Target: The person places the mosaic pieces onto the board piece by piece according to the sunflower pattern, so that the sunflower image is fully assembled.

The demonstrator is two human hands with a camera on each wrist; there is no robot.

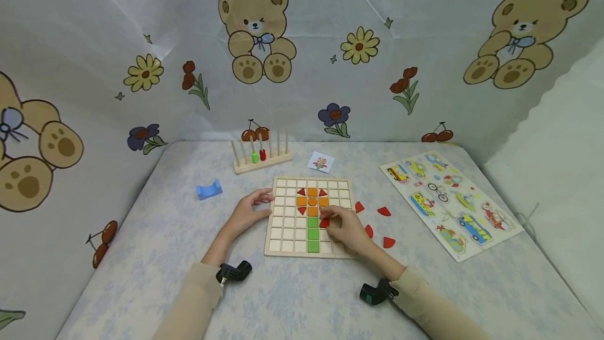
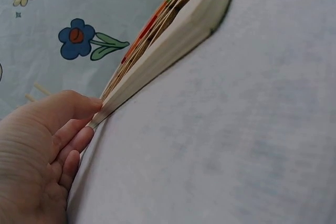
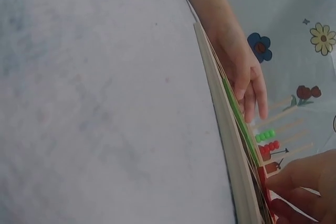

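Observation:
A square wooden grid board (image 1: 292, 254) lies on the table with inlaid pieces: orange squares around an orange circle (image 1: 312, 202), red fan-shaped pieces at the corners, and a column of green squares (image 1: 313, 234) below. My left hand (image 1: 249, 208) touches the board's left edge, its fingertips at the rim in the left wrist view. Over the grid, right of the top green square, my right hand (image 1: 348, 230) pinches a red fan-shaped piece (image 1: 324, 222) between thumb and fingers. That hand covers some of the cells on the right.
Several loose red pieces (image 1: 384, 211) lie right of the board. Behind it are a small pattern card (image 1: 321, 162) and a peg stand (image 1: 264, 162) with green and red beads. A blue curved block (image 1: 209, 189) is at left, a vehicle picture board (image 1: 453, 203) at right.

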